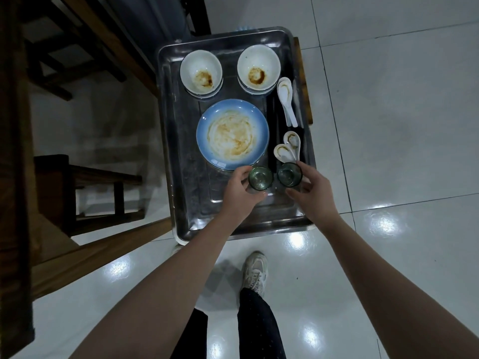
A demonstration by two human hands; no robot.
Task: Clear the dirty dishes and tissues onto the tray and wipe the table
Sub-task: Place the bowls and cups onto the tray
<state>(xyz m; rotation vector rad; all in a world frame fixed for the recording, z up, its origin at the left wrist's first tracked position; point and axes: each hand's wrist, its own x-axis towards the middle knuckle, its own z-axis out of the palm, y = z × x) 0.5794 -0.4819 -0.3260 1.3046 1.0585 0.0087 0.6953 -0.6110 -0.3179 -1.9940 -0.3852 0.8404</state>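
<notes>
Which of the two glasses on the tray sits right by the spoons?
The glass at the right hand, the right glass: its rim almost meets the near pair of spoons. The left glass sits beside the blue plate instead.

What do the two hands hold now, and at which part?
Each holds a small green glass by its side wall: the left hand the left glass, the right hand the right glass, over the tray.

Tray (181,182): far end blocked by two bowl stacks (201,73) (258,67); middle by blue plate (232,134); right edge by spoons (286,99) (288,149); two glasses (260,178) (289,174) stood just near of plate. Bare metal lay along the left side and near end; wooden furniture (98,193) crowded the left approach
</notes>
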